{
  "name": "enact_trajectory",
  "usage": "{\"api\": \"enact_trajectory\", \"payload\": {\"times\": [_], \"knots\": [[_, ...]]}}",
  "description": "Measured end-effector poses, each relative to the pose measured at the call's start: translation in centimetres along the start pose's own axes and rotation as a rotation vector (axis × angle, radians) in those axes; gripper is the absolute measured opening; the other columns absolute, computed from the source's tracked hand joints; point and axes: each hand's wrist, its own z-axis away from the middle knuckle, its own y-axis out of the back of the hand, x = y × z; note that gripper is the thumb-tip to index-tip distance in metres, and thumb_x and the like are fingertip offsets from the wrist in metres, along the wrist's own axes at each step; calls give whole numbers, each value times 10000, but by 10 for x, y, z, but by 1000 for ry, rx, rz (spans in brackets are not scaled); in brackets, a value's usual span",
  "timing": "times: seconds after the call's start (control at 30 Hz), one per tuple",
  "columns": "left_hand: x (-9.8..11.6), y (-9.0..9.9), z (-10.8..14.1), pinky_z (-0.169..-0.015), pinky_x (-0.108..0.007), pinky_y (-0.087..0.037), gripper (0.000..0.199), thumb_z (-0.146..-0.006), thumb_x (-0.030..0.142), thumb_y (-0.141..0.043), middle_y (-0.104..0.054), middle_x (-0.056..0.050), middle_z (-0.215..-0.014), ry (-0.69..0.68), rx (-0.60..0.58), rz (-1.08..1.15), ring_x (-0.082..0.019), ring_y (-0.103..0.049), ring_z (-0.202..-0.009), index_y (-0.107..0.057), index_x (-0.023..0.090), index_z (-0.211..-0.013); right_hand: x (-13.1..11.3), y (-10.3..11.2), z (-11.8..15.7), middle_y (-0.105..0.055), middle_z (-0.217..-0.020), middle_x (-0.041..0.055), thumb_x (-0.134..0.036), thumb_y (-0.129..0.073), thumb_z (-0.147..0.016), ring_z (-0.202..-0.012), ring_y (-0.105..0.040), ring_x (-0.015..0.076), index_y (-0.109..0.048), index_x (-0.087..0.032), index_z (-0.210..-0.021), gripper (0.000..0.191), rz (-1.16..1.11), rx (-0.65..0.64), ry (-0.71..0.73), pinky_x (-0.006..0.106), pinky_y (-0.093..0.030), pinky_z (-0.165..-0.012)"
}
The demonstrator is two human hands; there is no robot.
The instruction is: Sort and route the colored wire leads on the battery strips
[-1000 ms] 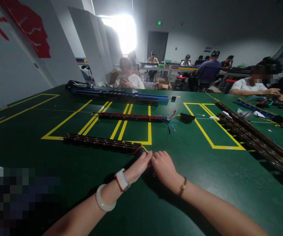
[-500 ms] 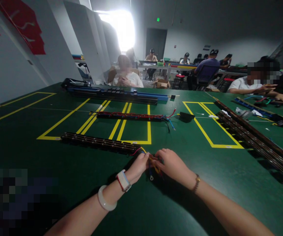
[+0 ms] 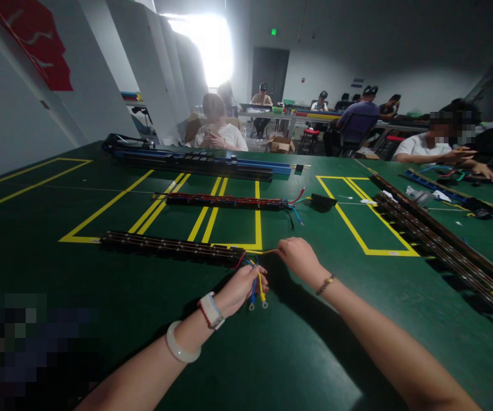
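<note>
A long black strip (image 3: 165,247) with thin metal lines along it lies on the green table (image 3: 212,365) in front of me, wires coming out of its right end. Closed around some of those wires is my left hand (image 3: 240,288). Below its fingers hang a blue wire (image 3: 253,295) and a yellow wire (image 3: 262,288), each tipped with a ring terminal. My right hand (image 3: 298,256) pinches the far end of another yellow wire (image 3: 260,252) and holds it out nearly straight from the strip. A thin red wire (image 3: 240,261) curves at the strip's end.
Farther back lies a strip with red and blue wires (image 3: 225,201), a black piece (image 3: 322,202) right of it. Blue and black bars (image 3: 195,162) lie behind. Long dark strips (image 3: 443,245) run along the right. Co-workers sit around the room.
My right hand has moved right and up from beside my left hand, drawing out a yellow wire. The blue and yellow wires with ring terminals now hang in plain view from my left hand.
</note>
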Motion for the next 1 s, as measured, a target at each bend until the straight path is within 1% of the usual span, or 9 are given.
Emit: {"api": "enact_trajectory", "payload": {"times": [0.2, 0.3, 0.4, 0.47, 0.53, 0.63, 0.73, 0.83, 1.0], "knots": [[2, 2, 1, -575, -208, -440, 165, -954, 182, -351, -564, -25, -708, 19, 4, -3, -94, -579, -576, -495, 102, -944, -4, -21, -21, -654, -837, 83, -256, -512, -902, -806, -601, 205, -640, -132, -848, 186, 28, 62, -3, 301, -357, -706], [1, 2, -1, -652, -241, -476, 162, -952, 173, -358, -603, -67, -749, -11, -14, 62, -127, -622, -653, -497, 94, -930, -2, -26, -17, -644, -805, 75, -264, -512, -906, -803, -579, 204, -636, -143, -816, 195, 40, 91, 33, 316, -346, -725], [-2, 2, -4, -773, -312, -497, 166, -951, 177, -369, -636, -126, -836, -34, -69, 160, -173, -651, -768, -501, 88, -905, 3, -26, -4, -620, -779, 68, -302, -523, -904, -810, -541, 203, -643, -161, -822, 203, 46, 202, 112, 332, -338, -762], [-6, 4, -8, -830, -346, -491, 159, -945, 178, -390, -642, -148, -894, -47, -103, 219, -187, -652, -825, -511, 87, -897, 5, -24, 8, -615, -829, 63, -299, -522, -907, -834, -517, 188, -651, -178, -908, 177, 11, 299, 225, 331, -342, -806], [-10, 6, -12, -870, -355, -479, 141, -934, 178, -425, -641, -142, -938, -66, -137, 271, -186, -643, -872, -534, 90, -920, 7, -23, 20, -612, -897, 54, -266, -497, -920, -849, -499, 165, -640, -196, -1013, 184, -44, 352, 408, 316, -352, -841], [-16, 11, -18, -895, -333, -466, 138, -909, 177, -481, -634, -123, -988, -95, -155, 323, -179, -620, -941, -575, 95, -968, 5, -23, 34, -605, -993, 43, -215, -453, -938, -881, -493, 142, -613, -219, -1109, 233, -95, 338, 684, 297, -371, -872], [-17, 14, -19, -869, -303, -474, 174, -888, 159, -494, -625, -126, -1034, -103, -162, 340, -186, -602, -980, -601, 86, -1003, 2, -25, 40, -600, -1059, 36, -196, -439, -945, -935, -505, 131, -605, -239, -1124, 248, -110, 335, 822, 297, -392, -876], [-13, 14, -16, -855, -310, -486, 210, -882, 151, -477, -631, -122, -1037, -85, -187, 376, -191, -608, -979, -599, 98, -1045, 0, -24, 37, -607, -1083, 39, -215, -441, -947, -984, -518, 129, -615, -225, -1092, 227, -218, 366, 810, 293, -410, -881], [-10, 8, -11, -874, -352, -493, 124, -877, 148, -528, -657, -129, -961, -62, -157, 355, -191, -649, -899, -558, 105, -990, -14, -7, 15, -633, -1000, 67, -284, -408, -962, -966, -547, 131, -629, -175, -1046, 259, -524, 420, 501, 292, -417, -881]]}}
